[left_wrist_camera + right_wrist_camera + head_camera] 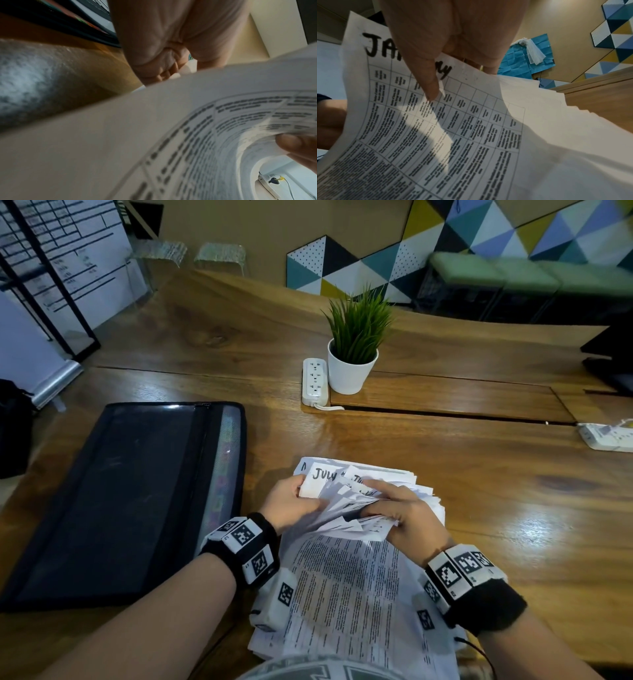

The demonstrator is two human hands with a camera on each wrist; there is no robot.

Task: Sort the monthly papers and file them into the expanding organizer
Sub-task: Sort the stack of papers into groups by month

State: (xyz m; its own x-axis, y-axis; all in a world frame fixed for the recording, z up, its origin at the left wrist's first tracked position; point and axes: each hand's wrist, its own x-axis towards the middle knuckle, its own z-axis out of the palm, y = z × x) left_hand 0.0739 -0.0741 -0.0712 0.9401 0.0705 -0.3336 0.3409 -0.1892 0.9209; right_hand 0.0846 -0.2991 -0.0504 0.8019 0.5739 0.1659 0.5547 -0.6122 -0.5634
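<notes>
The stack of printed papers [346, 587] lies at the near edge of the desk [479, 481], just right of the closed black organizer [116, 494]. The left hand [291, 501] has its grip curled around fanned sheets, one marked JULY. The right hand [404, 515] pinches a lifted sheet headed JANUARY [436, 121]. Beyond the papers stands a potted plant [354, 344].

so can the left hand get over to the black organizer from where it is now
Probably yes. The organizer lies flat on the table just to the left of the left hand, with nothing between them. But that hand is gripping the paper stack, so it would need to let go or carry sheets across.
</notes>
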